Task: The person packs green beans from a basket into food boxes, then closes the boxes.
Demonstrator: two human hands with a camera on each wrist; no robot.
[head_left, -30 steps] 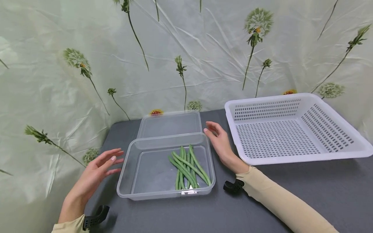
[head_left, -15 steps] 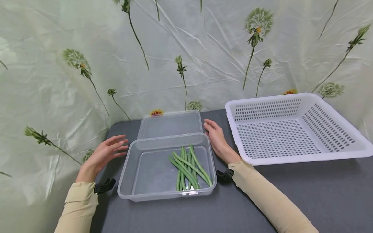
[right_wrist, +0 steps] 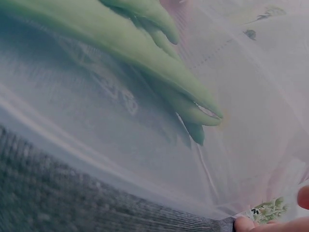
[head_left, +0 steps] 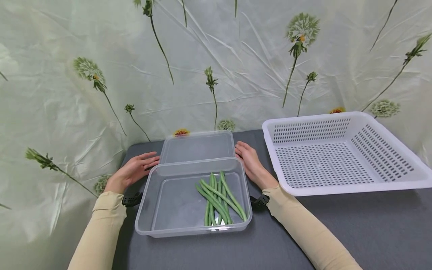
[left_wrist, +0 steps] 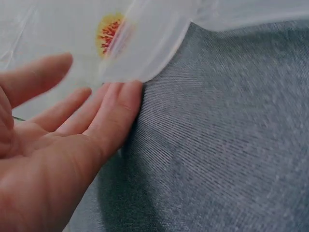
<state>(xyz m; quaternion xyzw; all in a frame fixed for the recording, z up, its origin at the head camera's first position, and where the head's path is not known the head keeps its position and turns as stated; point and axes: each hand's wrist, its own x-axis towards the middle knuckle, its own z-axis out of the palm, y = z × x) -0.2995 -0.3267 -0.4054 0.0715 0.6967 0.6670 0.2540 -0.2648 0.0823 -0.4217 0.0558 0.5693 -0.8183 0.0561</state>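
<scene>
A clear plastic container [head_left: 175,202] stands on the dark grey table with several green beans [head_left: 221,202] in its right half. Behind it lies a flat clear lid [head_left: 199,148]. My left hand [head_left: 136,168] is at the lid's left side; in the left wrist view its extended fingertips touch the edge of clear plastic, thumb lifted apart. My right hand [head_left: 250,163] is at the lid's right side, beside the container's back right corner, fingers loosely bent. In the right wrist view only its fingertips [right_wrist: 246,224] show at the lower corner, so their contact is hard to tell.
A white perforated basket [head_left: 324,189] stands to the right of the container. Behind the table hangs a pale sheet [head_left: 249,67] printed with flowers. Grey table surface [head_left: 189,253] lies in front of the container.
My left hand has moved forward and right, from beside the container to the lid's left edge. My right hand has shifted slightly left toward the lid. The beans stay in place.
</scene>
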